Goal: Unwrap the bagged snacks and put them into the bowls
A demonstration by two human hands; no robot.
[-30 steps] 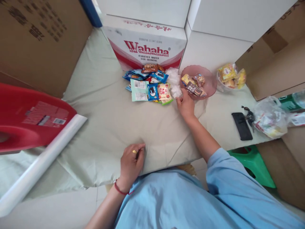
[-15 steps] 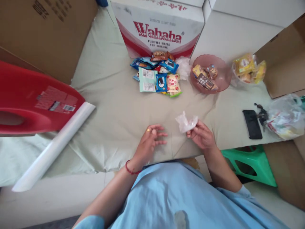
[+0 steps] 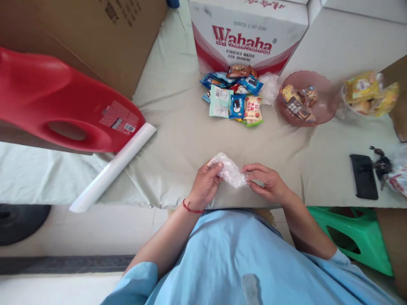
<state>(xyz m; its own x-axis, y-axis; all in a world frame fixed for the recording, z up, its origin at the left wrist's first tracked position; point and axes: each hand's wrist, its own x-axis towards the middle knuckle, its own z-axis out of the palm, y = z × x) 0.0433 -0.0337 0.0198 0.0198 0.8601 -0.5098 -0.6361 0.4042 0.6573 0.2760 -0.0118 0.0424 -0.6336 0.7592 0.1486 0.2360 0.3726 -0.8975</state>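
Both my hands hold a small crumpled clear plastic bag (image 3: 229, 171) just above the near edge of the cloth-covered table (image 3: 178, 140). My left hand (image 3: 205, 184) pinches its left end, fingers closed, with a red string at the wrist. My right hand (image 3: 266, 185) pinches its right end. Farther back lies a pile of small snack packets (image 3: 235, 95), with a crumpled clear bag (image 3: 270, 84) beside it. To its right a pink bowl (image 3: 324, 101) holds a few wrapped snacks.
A Wahaha carton (image 3: 244, 38) stands at the back, a white box (image 3: 349, 38) to its right, a brown carton (image 3: 104, 38) at left. A red plastic stool (image 3: 63, 106) and white film roll (image 3: 114, 167) lie at left. Right: yellow snack bag (image 3: 369, 91), black phone (image 3: 363, 176), keys (image 3: 381, 161), green stool (image 3: 356, 233).
My right hand picked a clear plastic bag from beside the snack pile and drew it back to the near edge. My left hand lifted off the table and took its other end.
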